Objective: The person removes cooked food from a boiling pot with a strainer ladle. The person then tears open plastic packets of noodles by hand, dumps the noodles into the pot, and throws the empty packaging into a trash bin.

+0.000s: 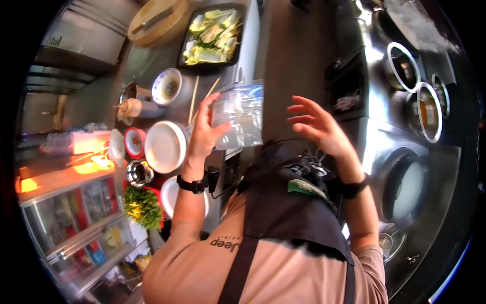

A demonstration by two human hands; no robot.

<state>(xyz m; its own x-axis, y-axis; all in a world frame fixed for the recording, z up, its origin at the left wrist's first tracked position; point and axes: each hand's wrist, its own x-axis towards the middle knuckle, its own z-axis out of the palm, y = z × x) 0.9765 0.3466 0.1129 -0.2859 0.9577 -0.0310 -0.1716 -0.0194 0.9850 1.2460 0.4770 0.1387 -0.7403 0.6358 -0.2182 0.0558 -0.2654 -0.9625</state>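
Observation:
My left hand (pixel 205 129) grips a clear plastic bag (pixel 244 114) at its left side, with the thumb lying across the front. The bag hangs over the edge of the left counter and looks flat; what it contains, if anything, is hard to make out. Off to the bag's right, my right hand (pixel 319 126) is raised with its fingers apart and nothing in it. Long chopsticks (pixel 194 100) lie on the counter just beyond my left hand. Past them is a black tray (pixel 211 65) of cut leafy greens (pixel 210 35).
A round cutting board (pixel 174 21) with a knife (pixel 156 19), a patterned bowl (pixel 167 86), a squeeze bottle (pixel 135 108) and a white bowl (pixel 164 147) occupy the left counter. Along the right, a metal pot (pixel 429 112) and a large wok (pixel 409 187) stand on the stove; steam rises behind.

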